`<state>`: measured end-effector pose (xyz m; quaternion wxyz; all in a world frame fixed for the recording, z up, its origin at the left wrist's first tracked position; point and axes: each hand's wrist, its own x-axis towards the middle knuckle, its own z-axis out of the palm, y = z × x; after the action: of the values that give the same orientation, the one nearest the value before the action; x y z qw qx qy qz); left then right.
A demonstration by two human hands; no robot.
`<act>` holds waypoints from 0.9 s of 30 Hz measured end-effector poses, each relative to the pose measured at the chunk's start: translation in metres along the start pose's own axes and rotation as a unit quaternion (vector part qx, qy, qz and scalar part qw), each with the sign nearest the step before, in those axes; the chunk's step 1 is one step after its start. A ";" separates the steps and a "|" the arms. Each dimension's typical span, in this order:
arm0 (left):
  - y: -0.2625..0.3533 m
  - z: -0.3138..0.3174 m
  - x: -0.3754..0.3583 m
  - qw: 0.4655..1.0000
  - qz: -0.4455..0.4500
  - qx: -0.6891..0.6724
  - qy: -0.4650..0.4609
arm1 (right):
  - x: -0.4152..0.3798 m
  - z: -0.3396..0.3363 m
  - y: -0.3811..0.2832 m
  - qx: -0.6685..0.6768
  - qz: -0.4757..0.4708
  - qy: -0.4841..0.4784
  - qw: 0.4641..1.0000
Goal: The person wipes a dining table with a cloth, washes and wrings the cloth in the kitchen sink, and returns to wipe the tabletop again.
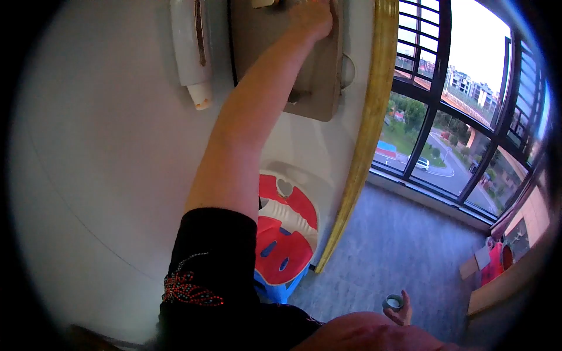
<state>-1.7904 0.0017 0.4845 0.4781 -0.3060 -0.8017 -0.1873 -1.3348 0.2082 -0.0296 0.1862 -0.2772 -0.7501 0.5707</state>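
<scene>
My left arm, in a black sleeve with red beading, stretches up across the view. My left hand (313, 19) is at the top edge, over the right side of a brown flat panel (319, 88) against the white wall. Its fingers are partly cut off and blurred, so I cannot tell what they hold. A pale object (263, 3) shows just left of it, at the frame's edge. Low at the right, my right hand (401, 313) curls around a small green cup-like thing (393, 302) with a pale inside, one finger stretched upward.
Beneath the panel stands a red, white and blue plastic seat (287, 251). A white cylindrical fixture (192, 47) hangs on the wall at left. A yellow wooden door frame (357, 146) divides the wall from grey flooring (374, 234) and large windows (451, 117). Boxes (477, 263) lie far right.
</scene>
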 end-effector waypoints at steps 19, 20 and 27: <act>0.060 0.062 -0.599 0.681 -0.024 -0.493 -0.541 | 0.008 0.155 0.011 0.090 0.171 -0.334 0.923; 0.066 0.053 -0.609 0.697 -0.057 -0.478 -0.532 | 0.012 0.172 0.009 0.081 0.175 -0.372 0.908; 0.064 0.037 -0.653 0.805 -0.248 -0.393 -0.368 | 0.040 0.267 0.030 0.073 0.189 -0.546 0.813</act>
<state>-1.5399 -0.1321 -0.1079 -0.0773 -0.3044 -0.8236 -0.4723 -1.5186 0.0383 -0.1343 -0.3461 -0.0417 -0.6171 0.7054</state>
